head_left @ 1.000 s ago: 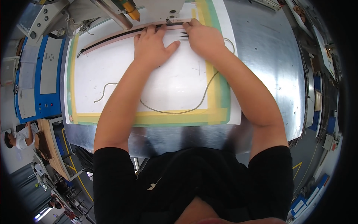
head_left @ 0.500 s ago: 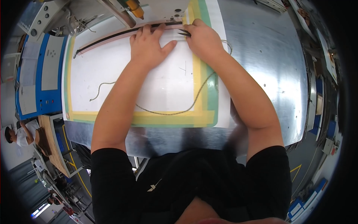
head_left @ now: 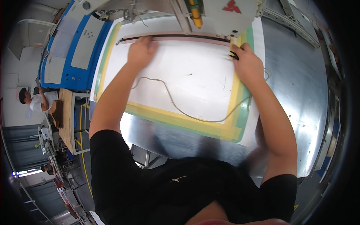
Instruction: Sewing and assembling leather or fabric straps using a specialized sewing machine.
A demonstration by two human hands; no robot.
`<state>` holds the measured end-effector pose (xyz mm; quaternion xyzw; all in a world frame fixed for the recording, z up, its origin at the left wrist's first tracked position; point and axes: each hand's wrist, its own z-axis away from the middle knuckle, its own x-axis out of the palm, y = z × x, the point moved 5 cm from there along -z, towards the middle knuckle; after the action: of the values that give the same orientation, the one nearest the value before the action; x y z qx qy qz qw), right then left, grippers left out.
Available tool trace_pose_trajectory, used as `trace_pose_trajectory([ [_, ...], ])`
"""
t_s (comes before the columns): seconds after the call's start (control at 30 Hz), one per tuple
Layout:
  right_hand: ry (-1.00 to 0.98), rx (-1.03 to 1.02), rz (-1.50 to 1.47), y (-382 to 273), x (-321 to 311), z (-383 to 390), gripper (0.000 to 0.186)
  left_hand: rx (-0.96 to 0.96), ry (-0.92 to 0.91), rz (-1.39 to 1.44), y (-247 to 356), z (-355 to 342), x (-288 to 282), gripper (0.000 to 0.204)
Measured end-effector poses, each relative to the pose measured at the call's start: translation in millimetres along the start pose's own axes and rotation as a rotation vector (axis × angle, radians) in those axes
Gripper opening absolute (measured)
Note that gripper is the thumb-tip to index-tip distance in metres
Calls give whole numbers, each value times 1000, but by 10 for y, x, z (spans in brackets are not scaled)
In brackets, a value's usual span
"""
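A long black zipper-like strip (head_left: 176, 35) lies on a pink backing strip (head_left: 195, 39) across the far side of a white sheet (head_left: 180, 60). My left hand (head_left: 142, 52) rests on the strip near its left end, fingertips on the far edge and thumb apart. At the strip's right end, my right hand (head_left: 249, 63) is closed around a black two-pronged pointed tool (head_left: 233, 55), perhaps tweezers or snips; its handle is hidden in the palm. A thin grey-green cord (head_left: 173, 99) curves loosely over the sheet, partly passing under my forearms.
Yellow tape (head_left: 180, 116) and green tape border the sheet on a shiny metal table (head_left: 292, 86). A machine head (head_left: 228, 17) with a yellow-orange nozzle (head_left: 195, 15) hangs beyond the strip. A blue cabinet (head_left: 67, 52) stands left; farther off, a person (head_left: 43, 99) sits by a wooden bench (head_left: 66, 120).
My left hand has slid left along the strip, from its right half toward its left end. My right hand stays by the right end with the black tool. The whole view has shifted and turned.
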<state>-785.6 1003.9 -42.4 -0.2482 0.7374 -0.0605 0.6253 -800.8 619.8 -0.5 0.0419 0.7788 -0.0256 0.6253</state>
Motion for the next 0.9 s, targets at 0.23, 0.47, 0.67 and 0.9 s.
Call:
trace_pose_trajectory([
  [0.23, -3, 27, 13, -41, -42, 9, 46, -258, 39, -100, -1582, -300, -56, 49],
  [0.47, -1, 28, 30, -29, -3, -8, 46, -383, -177, -381, -1456, -706, -33, 57],
  [0.67, -10, 5, -20, -113, -40, -22, 44, -365, -260, -178, -1860, -650, -79, 68],
  [0.9, 12, -16, -33, -76, -26, -14, 40, -133, -243, -62, -1333, -172, -225, 37],
])
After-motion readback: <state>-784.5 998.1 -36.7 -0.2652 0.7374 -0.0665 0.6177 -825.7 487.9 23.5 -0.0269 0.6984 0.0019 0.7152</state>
